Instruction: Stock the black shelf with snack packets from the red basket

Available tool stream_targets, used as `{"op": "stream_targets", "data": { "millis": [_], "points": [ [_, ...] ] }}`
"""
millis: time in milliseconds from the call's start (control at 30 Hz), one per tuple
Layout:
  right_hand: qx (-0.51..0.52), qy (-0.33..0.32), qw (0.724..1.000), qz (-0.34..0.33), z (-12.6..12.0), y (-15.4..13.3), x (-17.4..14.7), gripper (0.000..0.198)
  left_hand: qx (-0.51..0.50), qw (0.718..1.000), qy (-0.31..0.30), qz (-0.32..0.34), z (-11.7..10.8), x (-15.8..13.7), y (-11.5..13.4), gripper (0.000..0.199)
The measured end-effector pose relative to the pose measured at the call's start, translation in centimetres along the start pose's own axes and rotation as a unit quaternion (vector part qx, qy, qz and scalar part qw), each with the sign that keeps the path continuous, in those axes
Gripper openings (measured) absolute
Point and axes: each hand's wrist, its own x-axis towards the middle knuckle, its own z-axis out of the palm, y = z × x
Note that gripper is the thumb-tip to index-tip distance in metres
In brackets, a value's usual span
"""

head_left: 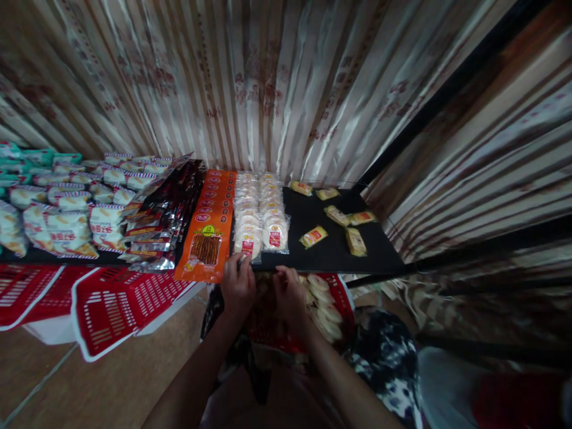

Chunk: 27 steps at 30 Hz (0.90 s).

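Note:
On the black shelf (297,257), two rows of clear packets hold round white rice crackers. At the near end of the left row, my left hand (239,285) has its bent fingertips on the lower edge of a rice cracker packet (246,233). Just below the shelf edge, my right hand (289,292) is loosely curled with nothing visible in it, close to the front of the right row's rice cracker packet (275,229). Beneath my hands is a red container (344,298) with pale packets inside, partly hidden by my right forearm.
Left of the crackers stand an orange snack packet (205,226), dark shiny packets (154,220) and white snack bags (67,229). Several small yellow packets (313,236) lie loose to the right. Red baskets (120,304) sit below left. A curtain (268,83) hangs behind; a dark pole (415,113) slants at right.

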Motion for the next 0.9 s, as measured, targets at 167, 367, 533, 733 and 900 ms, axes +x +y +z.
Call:
{"op": "stream_targets", "data": {
  "millis": [167, 367, 533, 733, 900],
  "points": [
    [-0.162, -0.116, 0.976, 0.085, -2.6, 6.5, -3.1, 0.028, -0.086, 0.983, -0.164, -0.008, 1.2, -5.2, 2.0, 0.029],
    [-0.154, -0.267, 0.949, 0.065, -3.3, 9.7, -3.6, 0.046, -0.097, 0.927, -0.352, -0.088, 3.6, -9.2, 5.0, 0.037],
    [-0.113, -0.26, 0.954, 0.099, -3.0, 9.6, -4.1, 0.041, -0.107, 0.911, -0.389, -0.091, 4.9, -10.8, 5.4, 0.044],
    [-0.03, -0.22, 0.962, 0.157, -4.8, 8.1, -4.4, 0.039, -0.12, 0.919, -0.353, -0.128, 4.7, -10.8, 5.6, 0.039],
    [0.156, -0.2, 0.956, 0.149, -7.4, 6.2, -4.0, 0.043, -0.208, 0.908, -0.272, -0.24, 4.2, -9.6, 6.4, 0.029]
  ]
}}
